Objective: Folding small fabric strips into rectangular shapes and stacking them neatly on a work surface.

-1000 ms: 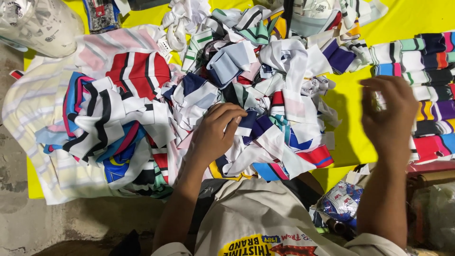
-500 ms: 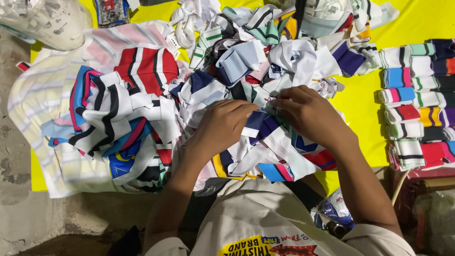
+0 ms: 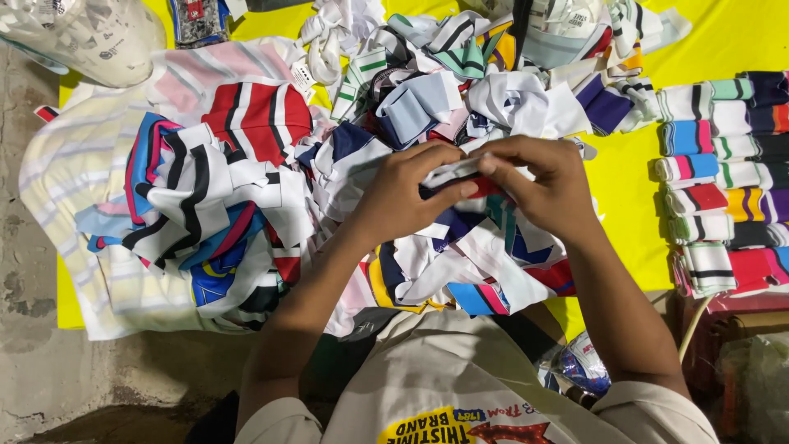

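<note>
Over the yellow tabletop [image 3: 625, 177], above a loose heap of striped collars [image 3: 246, 197], both hands, left hand [image 3: 407, 193] and right hand [image 3: 546, 185], pinch one white collar strip [image 3: 452, 173] closed between fingertips, seemingly folding it like the neat stack [image 3: 723, 189] alongside.

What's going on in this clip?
A person sits over a yellow sheet heaped with loose striped fabric pieces. Both hands meet above the heap: the left hand and right hand together pinch a small folded piece, white on top with dark and red showing beneath. At the right edge, folded pieces lie stacked in neat rows. A clear plastic bag sits at the top left corner.
</note>
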